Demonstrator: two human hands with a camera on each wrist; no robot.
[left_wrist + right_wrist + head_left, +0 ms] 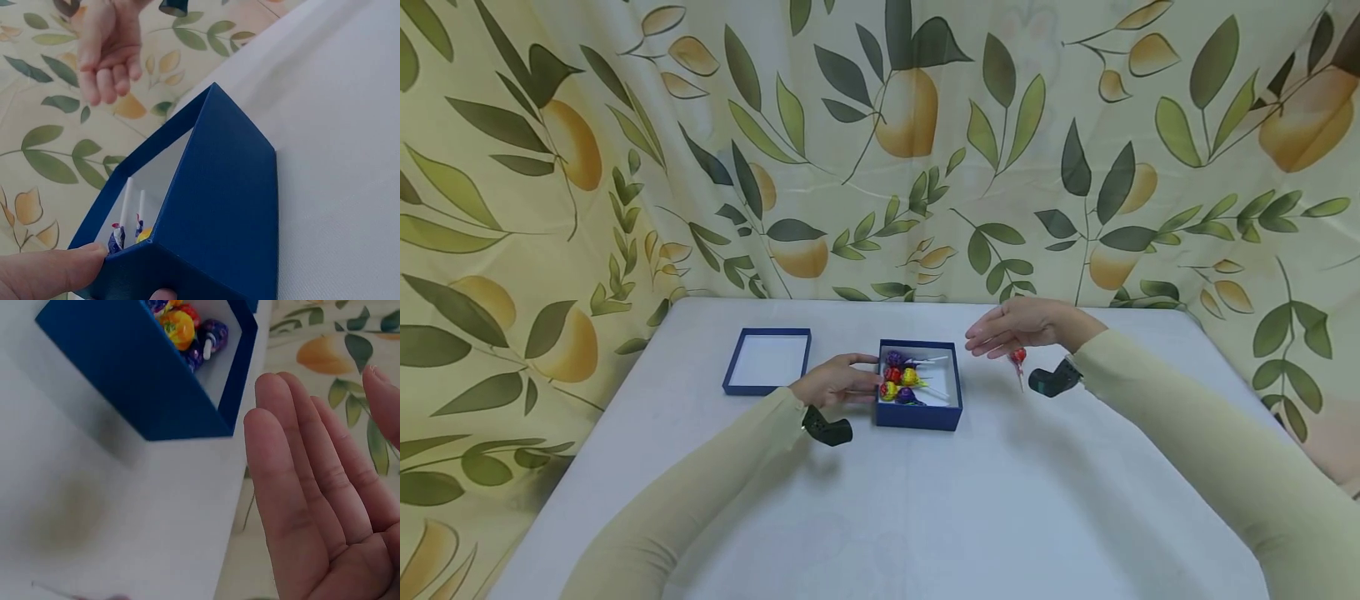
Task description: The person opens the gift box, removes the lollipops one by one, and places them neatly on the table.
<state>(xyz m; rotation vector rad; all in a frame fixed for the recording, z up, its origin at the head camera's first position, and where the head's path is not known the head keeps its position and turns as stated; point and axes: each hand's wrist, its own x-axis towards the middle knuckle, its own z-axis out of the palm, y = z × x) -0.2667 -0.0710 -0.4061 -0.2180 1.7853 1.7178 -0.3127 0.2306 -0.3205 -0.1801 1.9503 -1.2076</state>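
Blue box (919, 414) sat mid-table, lollipops (901, 377) inside — count unclear, they overlapped. Left hand (838, 380) gripped the box's left wall, thumb on the rim. Right hand (1022, 326) hovered right of the box, fingers straight, holding nothing. Red lollipop (1018, 358) lay beneath it, partly hidden — a blur in the wrist view. Lid (767, 360) lay left of the box.

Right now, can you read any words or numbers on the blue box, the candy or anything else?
No words, numbers or signs can be read in any view.
Blue box: plain walls, no label.
Blue lid: plain.
Lollipops in the box: wrappers show colours only; any print is too small and blurred to read.
Red lollipop under the right hand: too small to read.
Curtain: leaves and fruit only, no text.
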